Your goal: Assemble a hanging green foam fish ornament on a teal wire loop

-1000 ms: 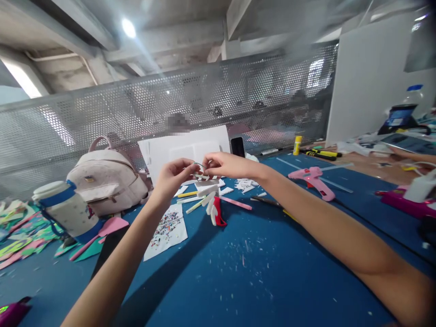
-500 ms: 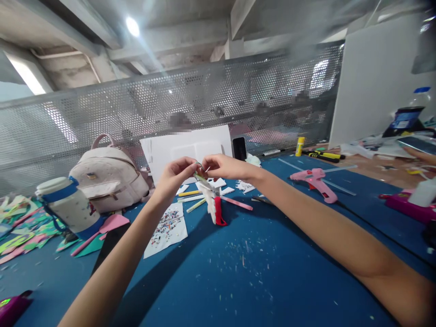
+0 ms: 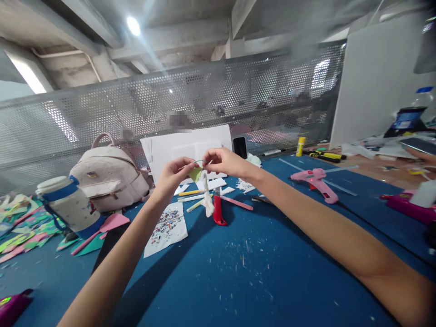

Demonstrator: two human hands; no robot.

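My left hand (image 3: 176, 173) pinches a small yellow-green piece (image 3: 195, 174), perhaps foam or paper. A thin green strand (image 3: 199, 161) arches from it to my right hand (image 3: 222, 163), whose fingers are closed on the strand's other end. Below the fingers hangs a narrow white piece (image 3: 208, 205); how it joins the rest is hard to make out. Just right of it, a red-handled cutter (image 3: 218, 211) lies on the blue table (image 3: 259, 272). Both hands are raised over the table, close together.
A paper sheet with coloured bits (image 3: 166, 229) lies left of centre, near a bottle (image 3: 70, 206) and backpack (image 3: 111, 179). White strips and a pink stick (image 3: 237, 203) lie under the hands. To the right are a pink glue gun (image 3: 316, 181) with a cord and a glue stick (image 3: 300, 146).
My hands have drawn slightly apart, and the green strand now shows between them. The hanging white piece has turned edge-on and shifted left, uncovering more of the red cutter.
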